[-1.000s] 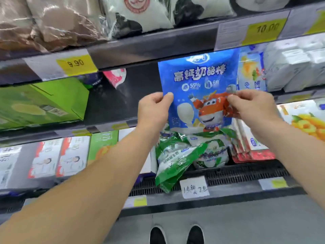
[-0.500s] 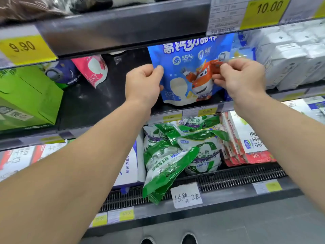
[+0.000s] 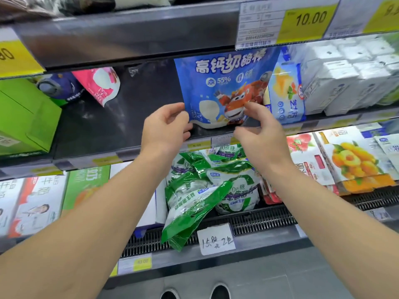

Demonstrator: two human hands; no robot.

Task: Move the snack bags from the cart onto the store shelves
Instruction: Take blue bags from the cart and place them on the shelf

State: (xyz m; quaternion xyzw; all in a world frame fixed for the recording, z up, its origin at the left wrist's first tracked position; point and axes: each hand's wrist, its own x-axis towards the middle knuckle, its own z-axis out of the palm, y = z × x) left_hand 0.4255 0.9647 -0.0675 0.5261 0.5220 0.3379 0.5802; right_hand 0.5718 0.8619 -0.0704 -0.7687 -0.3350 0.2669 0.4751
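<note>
Head view, blue snack bag (image 3: 224, 83) upright, yellow-blue pouch (image 3: 286, 93) beside

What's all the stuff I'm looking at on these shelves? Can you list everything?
blue snack bag: one, blue with a cartoon figure, standing on the middle shelf.
pale blue pouch: one, just right of the blue bag.
white packs: several, middle shelf, right.
pink pouch: one, middle shelf, left, tilted.
green box: one, middle shelf, far left.
green-and-white bags: a heap, lower shelf, centre.
fruit cartons: several, lower shelf, right.
price tags: yellow, on the shelf edges.
shoes: two, dark, bottom edge.
left hand: at the bag's lower left corner; grip unclear.
right hand: fingers loosely curled near the bag's lower right.
</note>
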